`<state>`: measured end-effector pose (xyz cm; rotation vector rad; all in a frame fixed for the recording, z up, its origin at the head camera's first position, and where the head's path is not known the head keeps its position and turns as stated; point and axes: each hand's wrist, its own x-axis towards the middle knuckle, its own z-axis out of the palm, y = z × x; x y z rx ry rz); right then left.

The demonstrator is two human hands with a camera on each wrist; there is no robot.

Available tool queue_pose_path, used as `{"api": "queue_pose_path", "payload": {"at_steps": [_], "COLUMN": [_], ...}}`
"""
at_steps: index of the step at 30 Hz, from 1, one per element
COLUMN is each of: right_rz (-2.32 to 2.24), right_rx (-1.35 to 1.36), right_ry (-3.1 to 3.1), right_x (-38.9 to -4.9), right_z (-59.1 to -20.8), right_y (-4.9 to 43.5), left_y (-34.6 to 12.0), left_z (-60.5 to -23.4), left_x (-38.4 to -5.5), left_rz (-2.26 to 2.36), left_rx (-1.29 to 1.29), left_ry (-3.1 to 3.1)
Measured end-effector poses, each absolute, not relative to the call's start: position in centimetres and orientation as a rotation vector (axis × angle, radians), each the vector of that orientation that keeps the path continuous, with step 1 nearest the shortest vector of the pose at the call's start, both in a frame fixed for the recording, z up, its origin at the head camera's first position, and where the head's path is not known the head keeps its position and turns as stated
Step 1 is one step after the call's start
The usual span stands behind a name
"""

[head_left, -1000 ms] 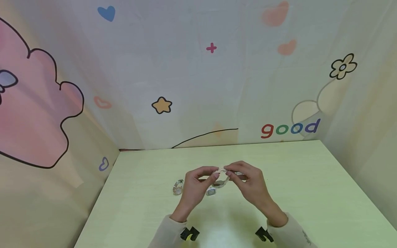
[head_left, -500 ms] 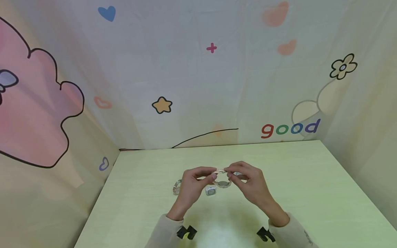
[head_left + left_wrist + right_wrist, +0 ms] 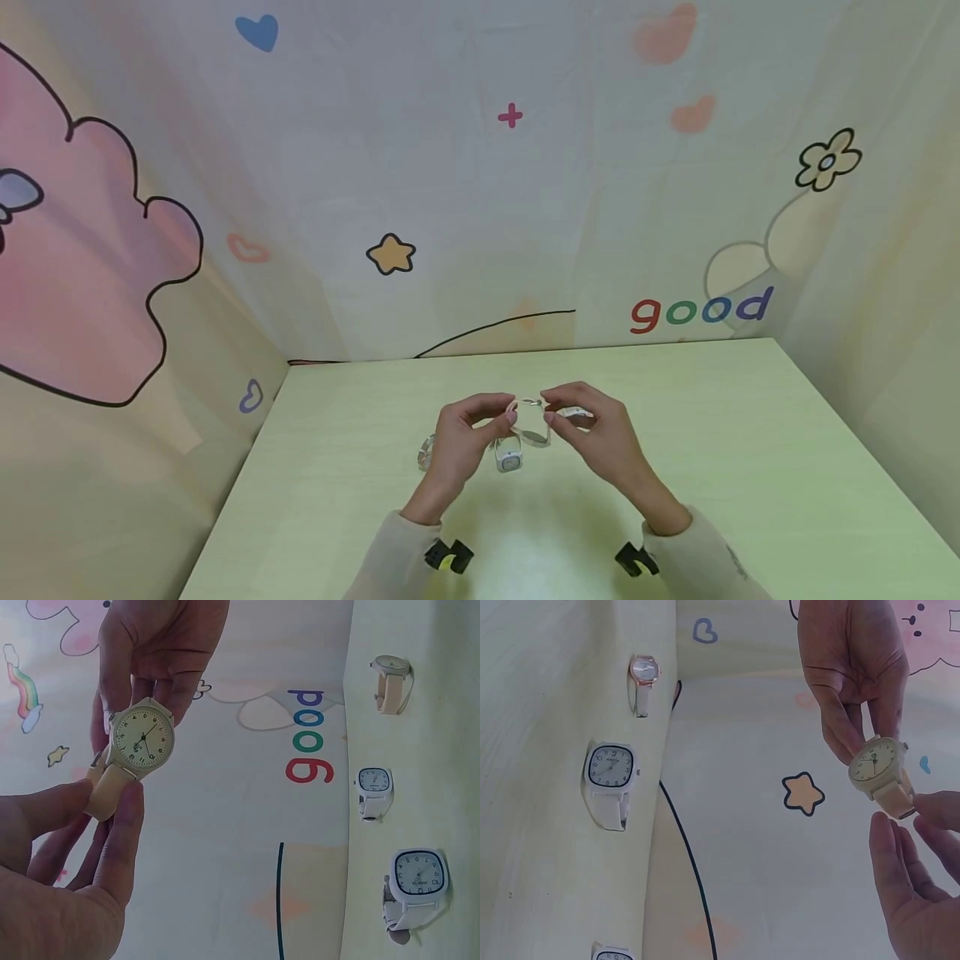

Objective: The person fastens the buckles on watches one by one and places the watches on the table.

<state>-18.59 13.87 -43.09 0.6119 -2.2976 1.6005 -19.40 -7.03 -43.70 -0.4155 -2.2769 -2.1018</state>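
Between both hands a round-faced wristwatch [image 3: 142, 737] with a cream strap is held in the air above the table. My left hand [image 3: 79, 889] pinches the strap beside the dial between thumb and fingers. The right hand [image 3: 922, 889] grips the strap near the buckle from the other side. Seen from the head, the strap forms a loop, its dial [image 3: 535, 437] lowest. Closest to the left hand on the table is a white square-faced watch [image 3: 509, 459]. Another watch [image 3: 426, 452] is partly hidden by that hand.
A small square watch [image 3: 374, 781] and a peach-strapped round watch [image 3: 391, 667] lie further right on the pale table [image 3: 337, 483]. At the left is a rose-gold-rimmed round watch [image 3: 645, 671]. A printed curtain [image 3: 465, 183] hangs behind the table.
Both hands have risen slightly in the head view, and the left has shifted left. The held watch's loop shows more openly, and more of the square watch is visible.
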Motion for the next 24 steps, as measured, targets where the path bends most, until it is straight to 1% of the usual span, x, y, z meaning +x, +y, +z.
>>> {"api": "queue_pose_path", "payload": {"at_steps": [8,24], "right_rz": [1.656,1.703], "right_rx": [0.543,0.331], "right_ry": [-2.383,-2.411], "right_x": [-19.7,-24.5], "right_z": [-43.5,-45.2], "right_y": [13.0,10.0], "left_y": [-7.3,-8.7], "left_z": [-44.2,-45.2], "left_x": [-20.5,-23.8], "left_rz": [-2.179,-2.193], "left_rx": [-0.331,-0.127], "left_ry": [-2.211,-2.217]}}
